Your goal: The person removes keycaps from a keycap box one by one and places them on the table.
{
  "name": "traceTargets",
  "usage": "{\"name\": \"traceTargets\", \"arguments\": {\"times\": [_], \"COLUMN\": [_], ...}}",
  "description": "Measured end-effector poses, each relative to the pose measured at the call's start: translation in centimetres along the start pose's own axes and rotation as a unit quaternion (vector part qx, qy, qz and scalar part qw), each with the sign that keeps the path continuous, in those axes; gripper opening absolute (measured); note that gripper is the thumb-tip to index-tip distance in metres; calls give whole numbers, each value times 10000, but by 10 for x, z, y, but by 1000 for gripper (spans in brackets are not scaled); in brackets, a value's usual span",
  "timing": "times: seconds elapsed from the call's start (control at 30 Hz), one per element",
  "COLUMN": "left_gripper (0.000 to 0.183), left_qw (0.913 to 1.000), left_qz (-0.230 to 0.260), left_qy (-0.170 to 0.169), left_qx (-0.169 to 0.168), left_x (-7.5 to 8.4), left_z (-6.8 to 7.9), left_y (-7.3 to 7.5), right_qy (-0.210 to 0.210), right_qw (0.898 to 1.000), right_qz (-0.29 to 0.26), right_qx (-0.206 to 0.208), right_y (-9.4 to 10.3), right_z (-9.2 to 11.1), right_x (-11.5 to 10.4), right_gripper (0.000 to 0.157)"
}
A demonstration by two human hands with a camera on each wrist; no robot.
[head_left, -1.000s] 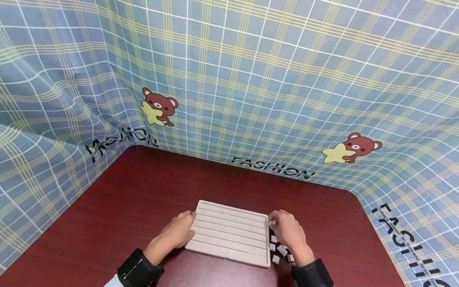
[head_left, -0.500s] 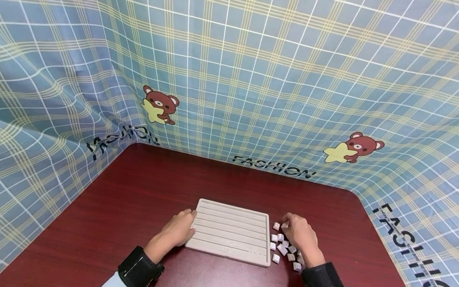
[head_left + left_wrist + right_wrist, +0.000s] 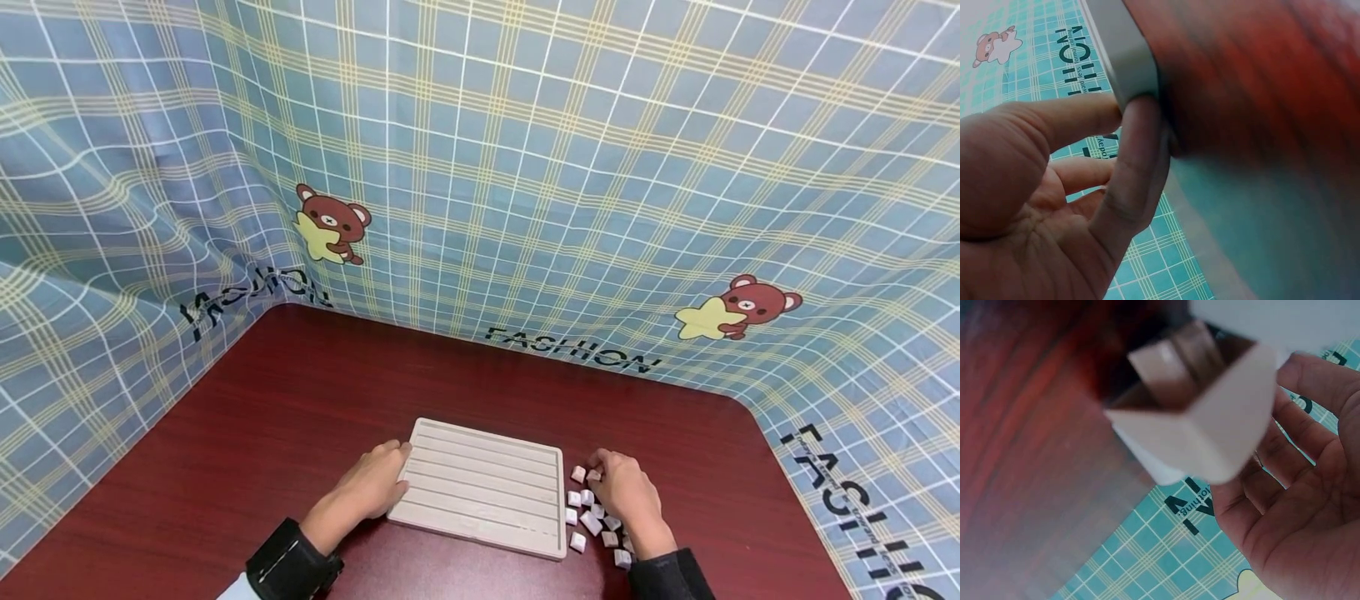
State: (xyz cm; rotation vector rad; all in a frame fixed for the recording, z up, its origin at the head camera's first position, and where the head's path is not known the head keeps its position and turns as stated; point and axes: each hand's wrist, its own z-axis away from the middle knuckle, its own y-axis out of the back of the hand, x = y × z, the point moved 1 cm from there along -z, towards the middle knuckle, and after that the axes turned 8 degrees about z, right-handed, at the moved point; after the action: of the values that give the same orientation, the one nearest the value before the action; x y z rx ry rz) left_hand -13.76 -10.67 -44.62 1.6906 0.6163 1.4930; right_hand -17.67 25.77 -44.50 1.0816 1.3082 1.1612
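Note:
A pale, grooved tray (image 3: pixel 480 490) lies flat on the table. My left hand (image 3: pixel 375 482) grips its left edge; in the left wrist view, the thumb and a finger meet at the corner of the tray edge (image 3: pixel 1130 53). Right of the tray, several small whitish keycaps (image 3: pixel 591 522) lie loose in a cluster. My right hand (image 3: pixel 632 496) is at the far end of that cluster, thumb and fingers pinching one keycap (image 3: pixel 594 476). Close up in the right wrist view, a blurred hollow keycap (image 3: pixel 1210 425) shows its inner stem and partly covers the fingertips.
The dark red table (image 3: pixel 360 383) extends behind and beside the tray. A blue plaid curtain (image 3: pixel 465 208) with printed bears stands along its back and sides. Both wrists wear black bands (image 3: pixel 291 560).
My right hand moved from the tray's right edge rightward to the far keycaps, then stayed nearly still. A keycap now lies near the tray's right edge. My left hand has not moved.

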Motion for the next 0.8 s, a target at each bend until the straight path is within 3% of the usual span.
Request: {"name": "traceTargets", "arguments": {"times": [0.3,0.53,0.7,0.8], "left_gripper": [48,46,52,51], "left_qw": [10000,9996,9990,9977], "left_qz": [-21,-124,-105,-239], "left_qy": [-11,-15,299,246], "left_qx": [-24,258,310,586], "left_x": [-3,-9,-9,-10], "left_z": [-2,-4,-3,-2], "left_y": [1,4,11,14], "right_qy": [112,330,295,367], "right_qw": [9992,9920,9895,9869], "right_qz": [-3,-302,-587,-671], "right_qx": [383,1183,1286,1422], "right_y": [9,9,7,5], "right_z": [7,12,17,20], "right_x": [-6,-22,-32,-36], "right_gripper": [12,10,25,37]}}
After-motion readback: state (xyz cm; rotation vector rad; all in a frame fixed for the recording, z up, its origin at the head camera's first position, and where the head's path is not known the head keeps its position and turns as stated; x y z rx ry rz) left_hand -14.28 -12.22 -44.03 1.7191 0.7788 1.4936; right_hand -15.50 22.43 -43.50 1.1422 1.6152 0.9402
